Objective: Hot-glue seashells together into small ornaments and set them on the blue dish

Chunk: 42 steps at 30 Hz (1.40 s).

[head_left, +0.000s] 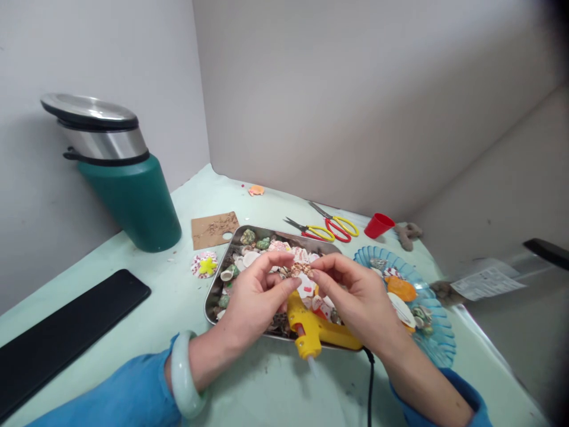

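While both hands, left (258, 293) & right (355, 296), pinch a small speckled shell (301, 268) above the tray (212, 296), glue gun (317, 332) lies idle, so bonding looks unfinished, w/ plenty shells left.

Both forearms entered from the lower edge of the frame and converged at centre. The left hand (258, 293) was raised with palm turned inward, thumb and forefinger pinched. The right hand (355, 296) mirrored it, fingertips (316, 274) meeting the left's at mid-frame. Both wrists were bent slightly upward.
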Each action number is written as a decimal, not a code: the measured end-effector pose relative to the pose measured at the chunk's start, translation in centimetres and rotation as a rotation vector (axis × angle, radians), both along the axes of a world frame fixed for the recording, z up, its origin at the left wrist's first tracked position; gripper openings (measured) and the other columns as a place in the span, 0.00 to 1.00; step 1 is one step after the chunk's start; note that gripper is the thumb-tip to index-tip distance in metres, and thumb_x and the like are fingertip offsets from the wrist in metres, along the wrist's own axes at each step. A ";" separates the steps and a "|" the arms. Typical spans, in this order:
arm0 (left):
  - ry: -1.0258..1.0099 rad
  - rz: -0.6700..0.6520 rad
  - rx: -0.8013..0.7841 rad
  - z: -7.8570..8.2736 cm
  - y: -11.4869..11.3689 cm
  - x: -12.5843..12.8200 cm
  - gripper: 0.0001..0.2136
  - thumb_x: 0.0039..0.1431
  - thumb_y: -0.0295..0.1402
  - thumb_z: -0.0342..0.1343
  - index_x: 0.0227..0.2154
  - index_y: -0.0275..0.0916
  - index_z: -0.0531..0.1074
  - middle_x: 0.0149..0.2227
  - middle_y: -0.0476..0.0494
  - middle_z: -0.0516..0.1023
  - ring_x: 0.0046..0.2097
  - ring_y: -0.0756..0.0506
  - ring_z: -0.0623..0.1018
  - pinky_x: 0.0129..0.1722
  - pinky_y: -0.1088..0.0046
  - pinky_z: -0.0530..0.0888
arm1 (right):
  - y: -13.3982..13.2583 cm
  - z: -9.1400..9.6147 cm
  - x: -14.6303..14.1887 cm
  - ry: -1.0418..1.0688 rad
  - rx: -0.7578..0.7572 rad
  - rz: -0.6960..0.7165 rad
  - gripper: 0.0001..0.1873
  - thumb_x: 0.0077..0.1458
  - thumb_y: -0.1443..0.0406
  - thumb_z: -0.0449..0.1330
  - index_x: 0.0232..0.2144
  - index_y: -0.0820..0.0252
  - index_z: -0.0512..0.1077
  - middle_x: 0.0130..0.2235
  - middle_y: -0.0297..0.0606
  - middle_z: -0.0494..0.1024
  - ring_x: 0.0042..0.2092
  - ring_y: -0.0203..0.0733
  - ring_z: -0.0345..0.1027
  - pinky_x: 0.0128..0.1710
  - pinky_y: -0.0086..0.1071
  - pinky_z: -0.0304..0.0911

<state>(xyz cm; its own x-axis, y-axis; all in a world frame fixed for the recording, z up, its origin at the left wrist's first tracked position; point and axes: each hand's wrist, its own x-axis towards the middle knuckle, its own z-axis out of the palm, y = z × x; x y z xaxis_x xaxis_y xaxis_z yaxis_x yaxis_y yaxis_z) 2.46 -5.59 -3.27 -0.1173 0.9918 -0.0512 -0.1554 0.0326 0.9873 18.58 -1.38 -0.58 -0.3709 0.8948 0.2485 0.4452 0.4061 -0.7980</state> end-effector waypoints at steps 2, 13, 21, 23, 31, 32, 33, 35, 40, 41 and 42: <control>-0.011 0.004 -0.016 -0.1 0.1 0.0 0.12 0.51 0.37 0.62 0.35 0.38 0.69 0.17 0.57 0.65 0.20 0.54 0.65 0.21 0.80 0.61 | 0.0 -0.1 0.0 0.025 -0.013 -0.006 0.05 0.56 0.64 0.59 0.31 0.59 0.73 0.27 0.32 0.74 0.28 0.36 0.65 0.28 0.28 0.61; -0.005 0.040 -0.006 0.0 0.0 -0.1 0.11 0.52 0.40 0.59 0.33 0.37 0.70 0.14 0.56 0.65 0.19 0.53 0.63 0.21 0.79 0.59 | -0.2 -0.1 -0.2 -0.023 -0.047 0.025 0.04 0.56 0.65 0.59 0.30 0.58 0.73 0.27 0.32 0.74 0.28 0.37 0.67 0.29 0.30 0.61; -0.055 -0.027 0.028 -0.3 0.1 -0.4 0.09 0.56 0.38 0.57 0.32 0.37 0.69 0.15 0.56 0.65 0.20 0.55 0.63 0.23 0.80 0.60 | -0.2 -0.1 -0.3 -0.086 0.036 0.073 0.03 0.56 0.68 0.59 0.32 0.57 0.73 0.30 0.32 0.76 0.30 0.36 0.67 0.31 0.29 0.61; -0.056 -0.065 0.025 -0.4 0.1 -0.4 0.10 0.57 0.39 0.56 0.30 0.37 0.68 0.15 0.56 0.65 0.20 0.54 0.62 0.23 0.79 0.60 | -0.3 0.0 -0.4 -0.089 0.055 0.062 0.04 0.57 0.67 0.58 0.31 0.58 0.73 0.29 0.32 0.75 0.30 0.36 0.66 0.31 0.29 0.61; -0.054 -0.111 -0.012 -0.1 0.0 -0.3 0.10 0.58 0.39 0.55 0.28 0.37 0.67 0.14 0.56 0.66 0.19 0.54 0.62 0.23 0.79 0.60 | -0.3 -0.1 -0.3 -0.084 0.029 0.066 0.08 0.60 0.63 0.55 0.31 0.57 0.73 0.28 0.31 0.73 0.28 0.36 0.65 0.29 0.29 0.62; -0.048 -0.114 -0.014 -0.1 0.0 -0.3 0.10 0.58 0.39 0.55 0.28 0.37 0.67 0.14 0.55 0.66 0.19 0.54 0.62 0.23 0.79 0.60 | -0.3 -0.1 -0.3 -0.088 0.026 0.069 0.09 0.60 0.63 0.55 0.30 0.57 0.72 0.28 0.31 0.72 0.28 0.35 0.64 0.29 0.29 0.62; -0.042 -0.120 -0.017 0.0 0.0 -0.3 0.10 0.58 0.39 0.54 0.28 0.37 0.67 0.14 0.55 0.66 0.19 0.55 0.62 0.23 0.79 0.60 | -0.3 -0.1 -0.3 -0.091 0.023 0.068 0.09 0.60 0.63 0.55 0.30 0.57 0.72 0.28 0.31 0.72 0.28 0.35 0.64 0.29 0.28 0.61; -0.032 -0.128 -0.021 0.0 0.1 -0.3 0.11 0.59 0.40 0.54 0.28 0.36 0.68 0.14 0.55 0.66 0.19 0.55 0.62 0.23 0.79 0.60 | -0.2 -0.1 -0.3 -0.096 0.014 0.064 0.09 0.60 0.63 0.55 0.29 0.58 0.72 0.27 0.31 0.72 0.28 0.35 0.63 0.28 0.28 0.61; -0.021 -0.130 -0.032 -0.1 0.1 -0.3 0.12 0.59 0.41 0.54 0.27 0.37 0.68 0.14 0.55 0.66 0.19 0.54 0.62 0.22 0.79 0.60 | -0.3 0.1 -0.3 -0.104 -0.014 0.060 0.11 0.61 0.63 0.54 0.28 0.58 0.72 0.25 0.29 0.70 0.26 0.34 0.62 0.28 0.28 0.59; -0.022 -0.123 -0.036 -0.1 0.1 -0.3 0.12 0.59 0.41 0.54 0.27 0.37 0.68 0.14 0.55 0.66 0.19 0.54 0.62 0.22 0.79 0.60 | -0.4 0.1 -0.3 -0.108 -0.010 0.054 0.11 0.61 0.63 0.54 0.28 0.58 0.72 0.25 0.29 0.70 0.26 0.34 0.62 0.27 0.28 0.58; -0.024 -0.114 -0.041 -0.1 0.1 -0.3 0.12 0.58 0.41 0.55 0.28 0.37 0.68 0.14 0.55 0.66 0.19 0.54 0.62 0.22 0.79 0.60 | -0.4 0.2 -0.2 -0.113 -0.003 0.049 0.10 0.61 0.63 0.55 0.28 0.58 0.72 0.25 0.29 0.70 0.26 0.34 0.62 0.27 0.28 0.57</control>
<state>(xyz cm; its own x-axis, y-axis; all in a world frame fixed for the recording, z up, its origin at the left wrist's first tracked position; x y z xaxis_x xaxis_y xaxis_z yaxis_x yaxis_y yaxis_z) 2.17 -5.51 -3.40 -0.0024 0.9956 -0.0932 -0.1715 0.0914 0.9809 18.33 -1.79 -0.41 -0.4395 0.8757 0.2001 0.5120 0.4273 -0.7452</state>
